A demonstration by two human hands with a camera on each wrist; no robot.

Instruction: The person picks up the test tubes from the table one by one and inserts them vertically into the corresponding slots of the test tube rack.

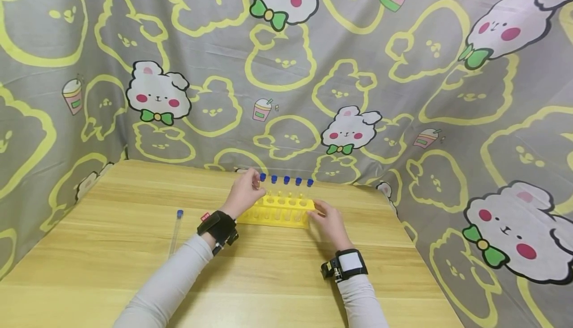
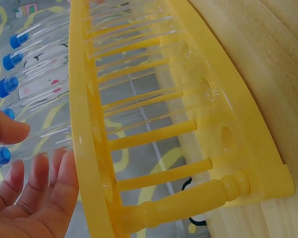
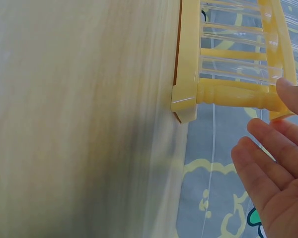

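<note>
A yellow test tube rack (image 1: 273,223) stands toward the back of the table, holding a row of clear test tubes with blue caps (image 1: 286,180). At its left end my left hand (image 1: 243,191) has thumb and fingers around the upper part of a test tube (image 2: 44,139), just below the blue cap. That tube's lower part passes behind the rack's top plate in the left wrist view. My right hand (image 1: 329,221) holds the rack's right end, the thumb (image 3: 287,89) at the top plate beside the end post and the other fingers beyond it.
Another capped test tube (image 1: 176,231) lies on the wooden table (image 1: 277,278) to the left, partly covered by my left forearm. Behind and beside the table hangs a grey curtain (image 1: 286,104) printed with cartoon animals.
</note>
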